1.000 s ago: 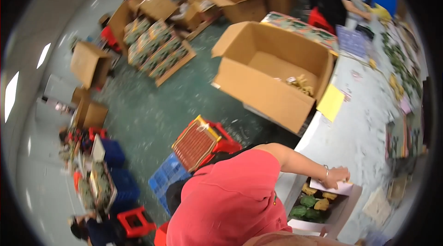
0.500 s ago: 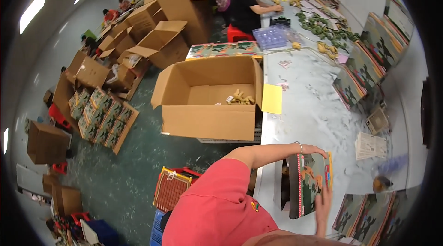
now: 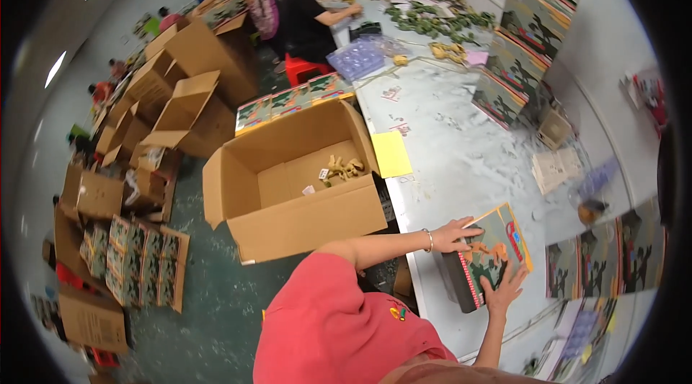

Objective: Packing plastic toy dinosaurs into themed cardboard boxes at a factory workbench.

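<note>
A printed gift box (image 3: 490, 251) with a dark green picture front, an orange animal figure and a yellow edge lies on the white table before me. Its black side faces left. My left hand (image 3: 453, 235), with a bracelet at the wrist, rests on the box's far left corner, fingers stretched out. Spread fingers of my right hand (image 3: 502, 288) lie on the near right part of the printed face. Neither hand is wrapped round the box.
A large open carton (image 3: 306, 222) with tan toy figures (image 3: 344, 168) inside stands left of the table. A yellow sheet (image 3: 391, 154) lies at the table edge. Printed boxes (image 3: 600, 254) stand along the right side. Beyond the carton, a person in black (image 3: 303, 16) sits working.
My left hand has shifted from the box's far edge to its far left corner. My right hand has come onto the printed face with fingers spread. The whole view has turned.
</note>
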A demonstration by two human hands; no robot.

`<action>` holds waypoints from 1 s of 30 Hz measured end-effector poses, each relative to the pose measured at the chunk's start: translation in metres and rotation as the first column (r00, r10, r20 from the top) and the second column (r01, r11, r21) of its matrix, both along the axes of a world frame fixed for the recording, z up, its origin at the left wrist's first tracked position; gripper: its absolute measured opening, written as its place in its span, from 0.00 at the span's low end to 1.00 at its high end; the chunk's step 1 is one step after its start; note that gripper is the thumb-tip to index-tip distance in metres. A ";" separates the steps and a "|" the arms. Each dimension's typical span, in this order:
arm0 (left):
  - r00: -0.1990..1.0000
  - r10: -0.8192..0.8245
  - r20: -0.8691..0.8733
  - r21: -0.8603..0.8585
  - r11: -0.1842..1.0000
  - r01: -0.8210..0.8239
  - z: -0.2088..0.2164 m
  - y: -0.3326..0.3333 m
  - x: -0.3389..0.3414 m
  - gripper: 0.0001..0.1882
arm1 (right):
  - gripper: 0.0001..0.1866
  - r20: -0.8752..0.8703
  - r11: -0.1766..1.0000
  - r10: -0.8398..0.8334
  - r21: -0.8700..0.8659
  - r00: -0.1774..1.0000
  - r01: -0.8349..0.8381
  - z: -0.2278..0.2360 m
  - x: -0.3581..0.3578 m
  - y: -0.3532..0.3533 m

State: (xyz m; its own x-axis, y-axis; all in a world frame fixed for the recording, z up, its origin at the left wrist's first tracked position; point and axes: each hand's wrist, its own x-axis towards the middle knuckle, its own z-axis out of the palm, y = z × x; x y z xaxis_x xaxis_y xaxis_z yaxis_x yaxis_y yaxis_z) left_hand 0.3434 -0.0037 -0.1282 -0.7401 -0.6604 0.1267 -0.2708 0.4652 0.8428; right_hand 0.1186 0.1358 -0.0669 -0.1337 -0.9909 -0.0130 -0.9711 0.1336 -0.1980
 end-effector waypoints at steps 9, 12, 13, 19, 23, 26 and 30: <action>0.998 -0.051 0.026 0.056 0.997 0.049 0.058 0.004 0.030 0.29 | 0.28 0.861 0.786 -0.229 -0.112 0.455 0.608 -0.004 0.074 0.071; 0.976 -0.173 -0.129 0.282 0.938 0.204 0.040 -0.006 0.036 0.34 | 0.34 0.984 0.792 -0.138 0.041 0.114 0.609 0.013 0.076 0.073; 0.959 -0.212 -0.185 0.377 0.886 0.269 0.038 -0.013 0.035 0.35 | 0.37 0.984 0.842 -0.110 0.017 0.142 0.539 0.010 0.066 0.078; 0.938 -0.292 -0.188 0.280 0.899 0.336 0.061 -0.023 0.025 0.36 | 0.35 0.955 0.818 -0.152 -0.023 0.255 0.574 0.033 0.052 0.076; 0.978 -0.201 -0.065 0.003 0.980 0.201 0.078 -0.013 0.022 0.29 | 0.24 0.731 0.743 -0.324 -0.196 0.600 0.640 0.027 0.055 0.074; 0.978 -0.198 -0.057 -0.238 0.954 0.179 0.050 -0.011 0.025 0.26 | 0.25 0.374 0.796 -0.358 -0.356 0.855 0.490 0.000 0.057 0.077; 0.981 -0.170 -0.097 -0.365 0.923 0.124 0.033 -0.009 0.030 0.27 | 0.24 0.330 0.736 -0.409 -0.431 0.850 0.522 -0.018 0.076 0.078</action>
State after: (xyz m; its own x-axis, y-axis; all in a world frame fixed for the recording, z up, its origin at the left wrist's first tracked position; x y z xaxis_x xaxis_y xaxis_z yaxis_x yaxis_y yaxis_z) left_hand 0.3732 -0.0131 -0.0957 -0.7883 -0.4400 0.4301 -0.0806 0.7669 0.6367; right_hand 0.1943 0.2140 -0.0854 -0.6298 -0.6817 0.3722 -0.7429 0.3890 -0.5447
